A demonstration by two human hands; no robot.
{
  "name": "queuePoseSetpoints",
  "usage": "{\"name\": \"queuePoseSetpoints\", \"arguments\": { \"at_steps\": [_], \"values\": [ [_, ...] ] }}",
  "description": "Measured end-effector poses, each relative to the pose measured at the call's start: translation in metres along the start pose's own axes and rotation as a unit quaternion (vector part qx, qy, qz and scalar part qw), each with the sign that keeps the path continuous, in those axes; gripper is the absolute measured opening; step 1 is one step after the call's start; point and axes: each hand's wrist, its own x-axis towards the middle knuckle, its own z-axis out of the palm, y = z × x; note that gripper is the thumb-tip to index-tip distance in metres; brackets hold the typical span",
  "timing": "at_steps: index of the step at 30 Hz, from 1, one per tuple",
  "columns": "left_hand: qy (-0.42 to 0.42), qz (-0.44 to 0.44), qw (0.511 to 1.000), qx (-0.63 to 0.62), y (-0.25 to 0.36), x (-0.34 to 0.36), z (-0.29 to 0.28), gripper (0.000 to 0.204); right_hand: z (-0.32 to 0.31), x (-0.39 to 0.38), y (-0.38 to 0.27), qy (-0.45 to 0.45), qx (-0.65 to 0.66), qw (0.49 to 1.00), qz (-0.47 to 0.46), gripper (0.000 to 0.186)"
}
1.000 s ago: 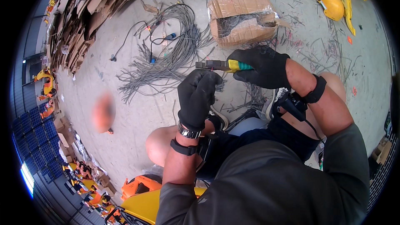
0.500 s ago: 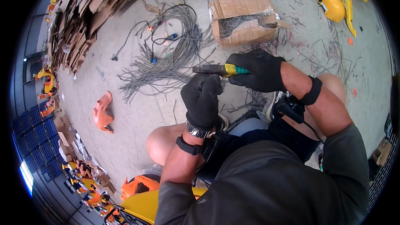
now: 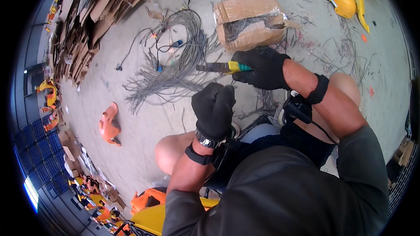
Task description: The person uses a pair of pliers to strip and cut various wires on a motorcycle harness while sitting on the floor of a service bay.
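The right hand (image 3: 262,67), in a black work glove, wraps its fingers tight around the yellow-and-green handles of a pair of pliers (image 3: 223,67), whose dark metal nose points left, out over the loose heap of grey cut cables (image 3: 175,72) spread on the concrete floor (image 3: 131,148). The left hand (image 3: 214,109), gloved in black too, sits just below the pliers and nearer the body, curled into a closed fist (what it grips, if anything, I cannot tell, since the knuckles hide it).

Taking the cable heap as the mark: the pliers hang at its right edge, above the floor. A torn brown cardboard box wrapped in clear film (image 3: 251,19) lies just right of the heap, beyond the right hand. A yellow hard hat (image 3: 342,0) rests well to the right of it. An orange moulded plastic piece (image 3: 108,124) lies below and left of the heap, and flattened brown cardboard sheets (image 3: 87,13) pile up on its far left.
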Motion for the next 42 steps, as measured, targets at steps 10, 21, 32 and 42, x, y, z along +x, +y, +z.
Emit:
{"name": "queuePoseSetpoints", "arguments": {
  "at_steps": [10,21,32,42],
  "values": [
    [-0.029,-0.033,0.998,-0.048,0.002,-0.014,0.004,0.025,0.002,0.000,0.007,-0.003,-0.037,0.999,0.016,0.027],
    [-0.029,-0.074,0.995,-0.065,0.001,-0.017,0.004,0.023,0.005,-0.001,0.018,0.063,-0.123,0.990,-0.033,0.029],
    [0.010,-0.022,0.993,-0.113,-0.019,-0.001,-0.007,0.027,-0.045,-0.001,0.039,0.181,0.002,0.982,0.050,0.041],
    [0.041,-0.029,0.993,-0.111,-0.019,0.012,-0.019,0.026,-0.007,-0.009,0.012,-0.077,0.036,0.996,0.013,0.037]
  ]
}}
